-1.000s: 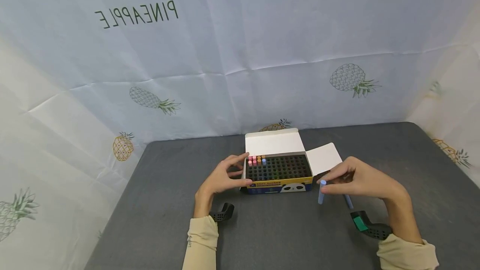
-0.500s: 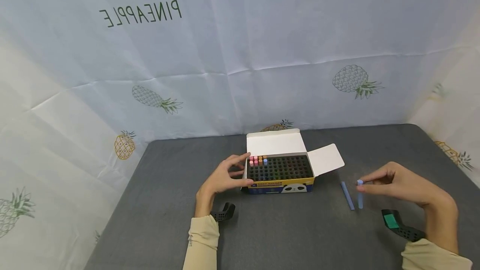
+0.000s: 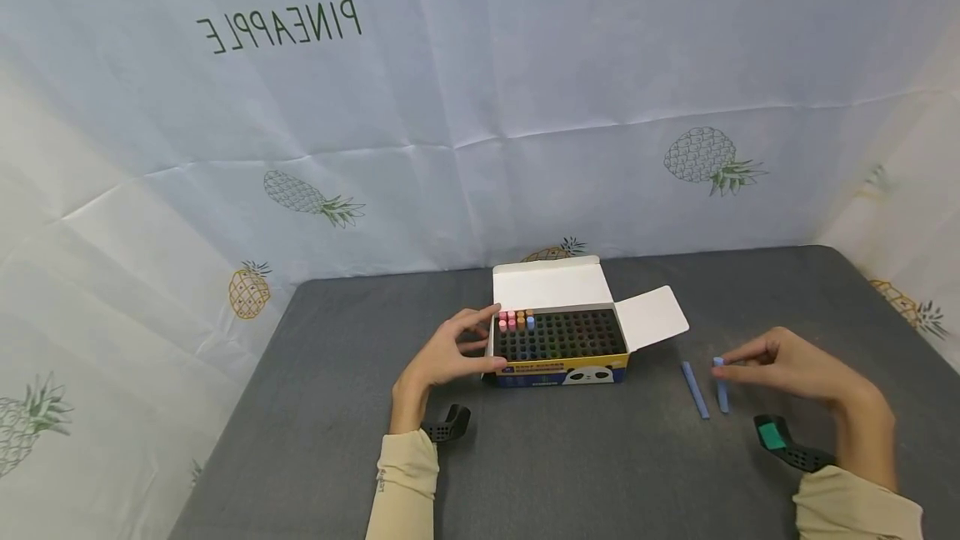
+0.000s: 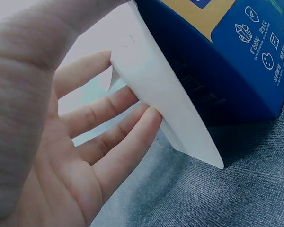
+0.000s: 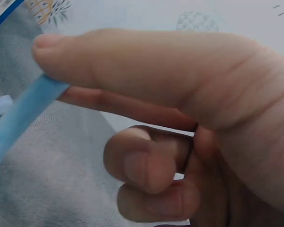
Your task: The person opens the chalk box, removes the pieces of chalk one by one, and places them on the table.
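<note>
In the head view, an open chalk box [image 3: 564, 377], yellow and blue with a panda face, stands mid-table. Several pink, orange and blue chalk sticks [image 3: 517, 321] fill holes at the back left of its black insert. My left hand [image 3: 442, 352] grips the box's left end, thumb at the front corner and index finger at the back; in the left wrist view, other fingers touch its white side flap [image 4: 165, 94]. To the right of the box, my right hand [image 3: 795, 369] pinches a blue chalk stick [image 5: 23, 116] by its top between thumb and index finger, tilted slightly.
A second blue chalk stick [image 3: 695, 391] lies on the dark grey table [image 3: 585, 465], just left of the held one. The box's white lid [image 3: 553, 284] stands up at the back, and its right flap [image 3: 651, 319] sticks out sideways. A pineapple-print cloth [image 3: 450, 107] hangs behind.
My right hand has moved right, away from the box, with the blue chalk stick, then shifted slightly back left. The chalk lying on the table has come into full view. My left hand has stayed put.
</note>
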Demonstrator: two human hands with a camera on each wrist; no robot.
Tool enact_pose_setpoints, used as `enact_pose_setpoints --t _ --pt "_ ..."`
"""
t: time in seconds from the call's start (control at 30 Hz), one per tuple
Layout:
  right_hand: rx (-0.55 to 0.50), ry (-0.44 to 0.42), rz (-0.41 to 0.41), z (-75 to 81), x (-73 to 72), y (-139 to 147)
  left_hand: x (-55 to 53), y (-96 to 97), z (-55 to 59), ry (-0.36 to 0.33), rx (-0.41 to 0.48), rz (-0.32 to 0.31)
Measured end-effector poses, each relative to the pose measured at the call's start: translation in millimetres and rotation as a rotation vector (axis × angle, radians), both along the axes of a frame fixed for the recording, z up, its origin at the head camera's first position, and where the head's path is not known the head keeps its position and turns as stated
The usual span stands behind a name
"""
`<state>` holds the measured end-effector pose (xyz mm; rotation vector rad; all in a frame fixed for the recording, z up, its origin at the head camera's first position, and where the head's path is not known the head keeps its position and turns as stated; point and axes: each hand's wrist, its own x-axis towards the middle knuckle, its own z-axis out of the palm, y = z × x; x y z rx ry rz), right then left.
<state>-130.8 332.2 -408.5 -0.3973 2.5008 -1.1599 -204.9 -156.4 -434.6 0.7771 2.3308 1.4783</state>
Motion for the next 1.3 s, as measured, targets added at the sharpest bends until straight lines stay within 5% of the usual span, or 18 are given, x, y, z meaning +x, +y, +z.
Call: enact_pose_setpoints --t 0.37,0.7,1.3 --pt "0.008 0.071 -0.13 -13.5 -6.5 -9.0 -1.4 -0.3 -2.5 0.001 -0.004 0.001" --pt "-0.003 0.05 -0.146 -26.1 -8.6 -7.0 -1.3 0.1 -1.4 -0.007 -0.003 0.007" --pt "0.126 0.072 -0.203 -30.1 -7.7 -14.4 -1.7 -0.7 -3.0 -0.001 -0.01 0.004"
